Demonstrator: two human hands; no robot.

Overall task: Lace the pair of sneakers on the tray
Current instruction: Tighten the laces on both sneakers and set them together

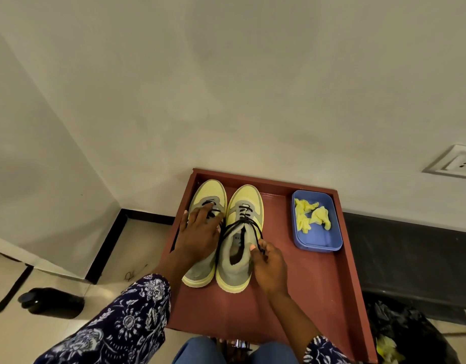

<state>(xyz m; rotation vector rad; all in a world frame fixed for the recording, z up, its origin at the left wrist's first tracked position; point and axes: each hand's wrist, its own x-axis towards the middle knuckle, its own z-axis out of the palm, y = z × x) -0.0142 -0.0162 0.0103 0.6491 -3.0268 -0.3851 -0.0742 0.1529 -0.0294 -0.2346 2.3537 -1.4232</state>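
Two yellow-and-grey sneakers stand side by side, toes away from me, on a reddish-brown tray [318,298]. My left hand [199,236] lies flat, fingers spread, on top of the left sneaker [209,191], covering its laces and opening. The right sneaker [246,198] has a black lace [243,220] threaded through its lower eyelets, with both ends running back past the tongue. My right hand [267,266] pinches the lace's right end beside the sneaker's collar.
A blue plastic box [329,244] with crumpled yellow pieces sits at the tray's back right. The tray stands against a white wall with a socket [457,162]. A black bottle [52,302] lies on the floor at left; a dark bag [407,334] is at right.
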